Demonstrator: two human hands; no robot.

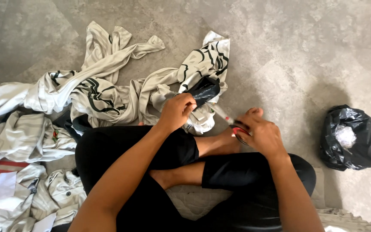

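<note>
I am pinching the black fabric piece [203, 92] with my left hand [177, 111] above the floor [288, 51] | my right hand [260, 133] is gripping the scissors [230, 121] | risk: blades are nearing my left fingertips and bare foot [220, 141]; slack cloth may be snagging.

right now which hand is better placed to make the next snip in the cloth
Right. The right hand already grips the scissors, blades pointing at the black-trimmed cloth. The left hand is pinching that cloth, so it likely suits holding it taut.
</note>
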